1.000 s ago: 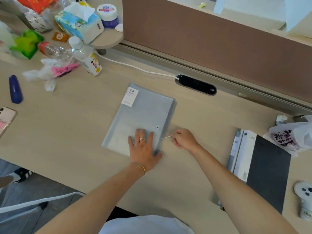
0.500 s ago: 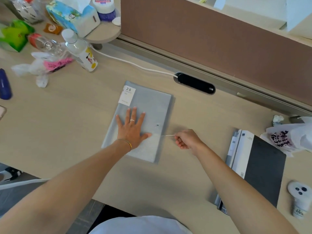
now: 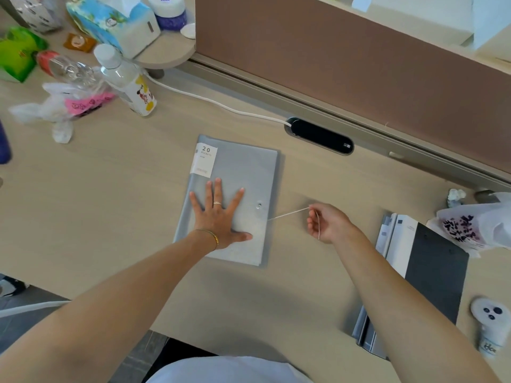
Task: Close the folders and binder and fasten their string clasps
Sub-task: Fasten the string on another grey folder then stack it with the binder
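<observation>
On the desk (image 3: 116, 222), the grey folder (image 3: 243, 172) lies closed at the middle, its pockets' contents hidden. The left hand (image 3: 221, 219) presses it flat, fingers spread wide. Its clasp button (image 3: 259, 205) looks bare. The right hand (image 3: 327, 223) pinches the string (image 3: 287, 214) taut just beside it; winding around the button seems next. The dark binder (image 3: 431, 275) waits far right.

Premises: office workstation.
A brown partition panel (image 3: 359, 67), a cable port (image 3: 320, 136) set into the bench (image 3: 110, 203), and stacked binders (image 3: 425, 272) are observed.
</observation>
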A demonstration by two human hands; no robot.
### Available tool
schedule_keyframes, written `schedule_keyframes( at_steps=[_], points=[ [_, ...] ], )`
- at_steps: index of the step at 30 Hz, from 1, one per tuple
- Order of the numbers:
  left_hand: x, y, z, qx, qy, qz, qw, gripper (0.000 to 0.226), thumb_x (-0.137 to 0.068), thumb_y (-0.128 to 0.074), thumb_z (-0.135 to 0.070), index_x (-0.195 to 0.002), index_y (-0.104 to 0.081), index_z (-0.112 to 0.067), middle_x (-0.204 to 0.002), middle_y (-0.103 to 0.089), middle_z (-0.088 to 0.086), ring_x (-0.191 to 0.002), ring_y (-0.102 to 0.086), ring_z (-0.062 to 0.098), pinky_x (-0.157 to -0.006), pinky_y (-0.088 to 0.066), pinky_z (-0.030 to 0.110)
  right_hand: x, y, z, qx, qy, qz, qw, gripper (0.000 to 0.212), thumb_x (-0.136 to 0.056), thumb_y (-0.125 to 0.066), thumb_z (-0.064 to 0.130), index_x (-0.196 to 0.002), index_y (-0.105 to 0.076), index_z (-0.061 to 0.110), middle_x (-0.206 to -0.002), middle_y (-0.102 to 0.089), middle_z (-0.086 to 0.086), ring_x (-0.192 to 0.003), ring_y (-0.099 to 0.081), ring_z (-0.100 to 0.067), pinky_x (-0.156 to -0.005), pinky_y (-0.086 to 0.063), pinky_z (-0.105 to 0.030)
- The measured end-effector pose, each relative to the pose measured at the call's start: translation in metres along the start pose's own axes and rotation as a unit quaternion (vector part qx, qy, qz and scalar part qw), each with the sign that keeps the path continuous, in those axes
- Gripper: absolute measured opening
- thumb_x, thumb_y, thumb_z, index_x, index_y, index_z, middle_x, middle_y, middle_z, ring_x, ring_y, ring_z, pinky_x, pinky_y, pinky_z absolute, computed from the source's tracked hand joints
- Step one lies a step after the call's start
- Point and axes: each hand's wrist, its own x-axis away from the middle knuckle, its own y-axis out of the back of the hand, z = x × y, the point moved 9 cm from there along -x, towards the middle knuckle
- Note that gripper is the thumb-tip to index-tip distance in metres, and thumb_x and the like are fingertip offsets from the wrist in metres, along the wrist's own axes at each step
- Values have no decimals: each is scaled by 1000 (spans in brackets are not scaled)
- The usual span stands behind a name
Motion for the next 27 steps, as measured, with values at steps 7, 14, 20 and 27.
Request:
schedule_keyframes(
  at_steps=[7, 14, 20, 27],
  points=[
    [-2, -6, 1, -32, -5, 14, 999, 123, -68, -39, -96, -150, 34, -41, -158, 39, 23, -149, 31, 45, -112, 7, 77, 7, -51, 17, 83, 25, 25, 996, 28, -98, -53, 15, -71, -58, 12, -42, -59, 5, -31, -50, -5, -32, -36, -12],
    [-7, -15, 3, -5, -16, 42, 999, 124, -68, -39, -96, -148, 37, -42, -153, 49, 20, -143, 42, 43, -111, 15, 75, 14, -130, 51, 306, 130, -25, 943, 23, -91, -47, 5, -73, -60, 3, -62, -69, -9, -49, -61, -17, -45, -51, -22],
    [-8, -16, 1, -3, -25, 97, 995, 141, -59, -55, -94, -146, 41, -39, -145, 57, 22, -135, 51, 44, -108, 19, 76, 18, -162, 53, 472, 209, -52, 855, 13, -69, -61, 10, -65, -71, 4, -65, -75, -10, -67, -76, -26, -72, -64, -38],
    [-8, -16, 1, -20, -14, 122, 992, 155, -48, -63, -95, -143, 45, -36, -138, 62, 25, -130, 55, 46, -104, 21, 78, 59, -164, 10, 655, 285, -134, 687, 27, -94, -53, 16, -113, -69, 9, -118, -71, -13, -112, -67, -33, -85, -53, -34]
  ],
)
